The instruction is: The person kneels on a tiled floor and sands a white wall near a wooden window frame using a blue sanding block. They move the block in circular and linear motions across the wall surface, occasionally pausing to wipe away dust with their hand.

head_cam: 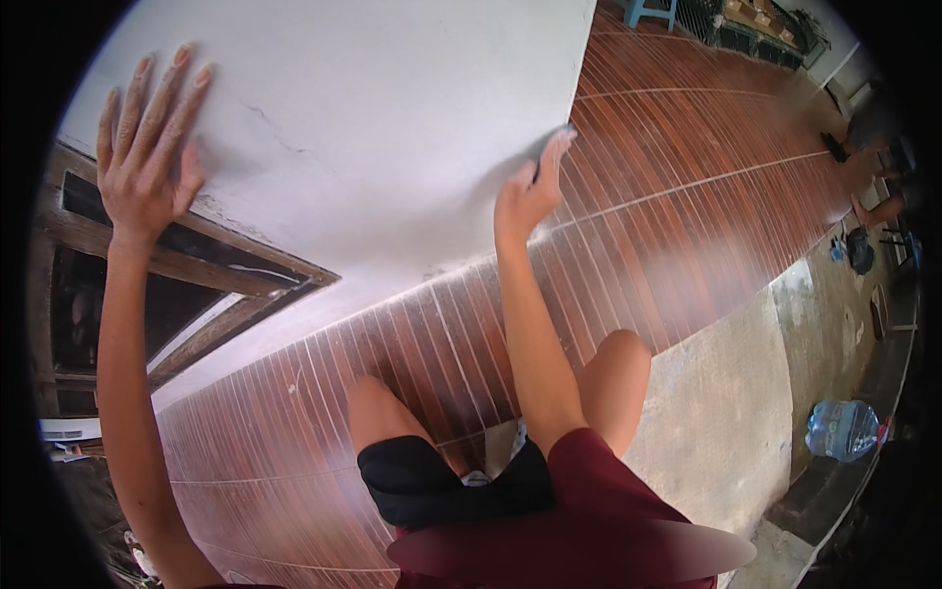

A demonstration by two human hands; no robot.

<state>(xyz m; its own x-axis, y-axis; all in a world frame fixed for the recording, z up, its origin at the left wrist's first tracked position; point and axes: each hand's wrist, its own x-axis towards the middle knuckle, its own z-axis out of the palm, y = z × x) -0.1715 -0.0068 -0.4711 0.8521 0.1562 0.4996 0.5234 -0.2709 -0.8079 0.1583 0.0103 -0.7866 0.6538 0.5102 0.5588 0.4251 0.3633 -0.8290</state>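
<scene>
My left hand rests flat on the white wall, fingers spread and dusted with pale powder, above a corner of the brown wooden frame. At the wall's right edge, my right hand is curled against the surface. A thin dark piece shows between its thumb and fingers; most of it is hidden, so its kind is unclear. Fine cracks run across the wall between the hands. Below the wall lies the reddish-brown striped floor, with whitish dust along the wall's base.
Bare concrete borders the striped floor on the right. A large clear plastic water bottle lies there. Another person is at the far right, near a black bag. A blue stool and a crate stand at the top.
</scene>
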